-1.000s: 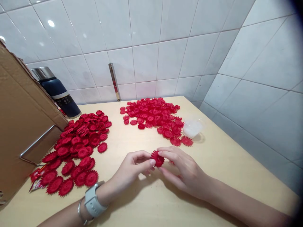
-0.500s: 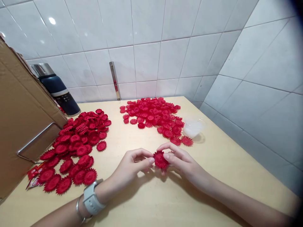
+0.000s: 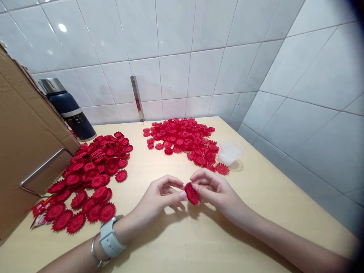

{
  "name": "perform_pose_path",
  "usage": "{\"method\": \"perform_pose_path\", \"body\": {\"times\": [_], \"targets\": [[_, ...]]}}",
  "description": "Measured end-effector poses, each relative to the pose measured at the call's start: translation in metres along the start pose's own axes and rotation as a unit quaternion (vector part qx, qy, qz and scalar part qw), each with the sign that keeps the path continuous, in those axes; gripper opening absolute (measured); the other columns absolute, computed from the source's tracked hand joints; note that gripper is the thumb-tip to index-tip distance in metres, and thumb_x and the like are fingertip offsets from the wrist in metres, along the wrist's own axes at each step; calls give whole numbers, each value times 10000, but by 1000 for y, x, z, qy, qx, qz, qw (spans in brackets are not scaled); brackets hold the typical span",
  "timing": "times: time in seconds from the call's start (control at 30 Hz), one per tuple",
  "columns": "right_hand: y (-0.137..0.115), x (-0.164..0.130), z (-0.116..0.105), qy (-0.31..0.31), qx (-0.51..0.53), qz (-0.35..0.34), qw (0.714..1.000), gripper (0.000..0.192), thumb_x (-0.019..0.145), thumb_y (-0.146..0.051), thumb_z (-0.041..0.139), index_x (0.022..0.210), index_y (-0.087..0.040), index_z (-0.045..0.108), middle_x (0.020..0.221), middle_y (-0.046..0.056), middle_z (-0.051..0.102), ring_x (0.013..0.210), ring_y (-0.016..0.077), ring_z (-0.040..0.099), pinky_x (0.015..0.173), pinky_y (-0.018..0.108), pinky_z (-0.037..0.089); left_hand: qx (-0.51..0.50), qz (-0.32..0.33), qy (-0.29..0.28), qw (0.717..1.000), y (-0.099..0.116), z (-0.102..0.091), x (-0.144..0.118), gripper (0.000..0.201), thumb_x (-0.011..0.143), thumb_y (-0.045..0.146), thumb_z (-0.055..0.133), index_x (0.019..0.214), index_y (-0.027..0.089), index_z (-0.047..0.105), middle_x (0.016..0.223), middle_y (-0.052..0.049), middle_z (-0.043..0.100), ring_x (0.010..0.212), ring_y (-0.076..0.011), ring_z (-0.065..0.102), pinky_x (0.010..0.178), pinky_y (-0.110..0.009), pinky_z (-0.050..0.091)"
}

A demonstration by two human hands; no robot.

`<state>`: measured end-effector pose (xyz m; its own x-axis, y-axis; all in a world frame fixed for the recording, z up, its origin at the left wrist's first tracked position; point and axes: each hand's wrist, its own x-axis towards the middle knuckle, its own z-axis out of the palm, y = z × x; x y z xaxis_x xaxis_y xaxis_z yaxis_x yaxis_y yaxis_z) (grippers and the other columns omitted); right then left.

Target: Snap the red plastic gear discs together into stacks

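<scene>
- Tilting since a second ago, the red flower piece [image 3: 191, 193] is now showing edge-on.
- Left hand [image 3: 159, 199] and right hand [image 3: 214, 191] are pinching its rim.
- It is looking light, thin, flexible; gripping by the rim suits it.

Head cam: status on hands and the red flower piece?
Left hand and right hand both pinch one red flower piece above the table. Red piles sit left and behind. Nothing between the hands.

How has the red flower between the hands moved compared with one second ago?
Barely: the red flower stays between both hands, at nearly the same distance from the clear cup, but it has turned from face-on to more edge-on.
</scene>
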<state>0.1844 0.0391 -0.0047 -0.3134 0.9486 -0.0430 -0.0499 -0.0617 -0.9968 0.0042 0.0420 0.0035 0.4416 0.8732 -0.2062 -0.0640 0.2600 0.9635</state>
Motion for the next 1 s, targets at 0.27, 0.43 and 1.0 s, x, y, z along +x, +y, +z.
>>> {"method": "perform_pose_path", "body": {"times": [0.27,0.43,1.0], "targets": [[2,-3,5,-24,52,32,998,233,774,-350,617,870,-188,479,643,-22,615,559,111,586,516,230,432,111,52,4,992,3,8,-6,375,648,223,732,996,170,604,868,-75,666,798,-200,620,734,-318,472],[0,-6,9,-26,51,41,998,266,781,-389,594,892,-197,448,670,-32,597,515,110,590,494,249,464,91,58,12,994,6,15,-11,244,743,239,643,974,166,613,924,-81,666,835,-207,632,766,-322,483],[2,0,4,13,38,50,998,174,797,-318,517,890,-201,428,690,-16,595,558,153,620,475,264,451,-19,1,151,988,6,4,-2,275,573,191,776,816,130,662,762,-73,674,740,-196,623,727,-355,484]]}}
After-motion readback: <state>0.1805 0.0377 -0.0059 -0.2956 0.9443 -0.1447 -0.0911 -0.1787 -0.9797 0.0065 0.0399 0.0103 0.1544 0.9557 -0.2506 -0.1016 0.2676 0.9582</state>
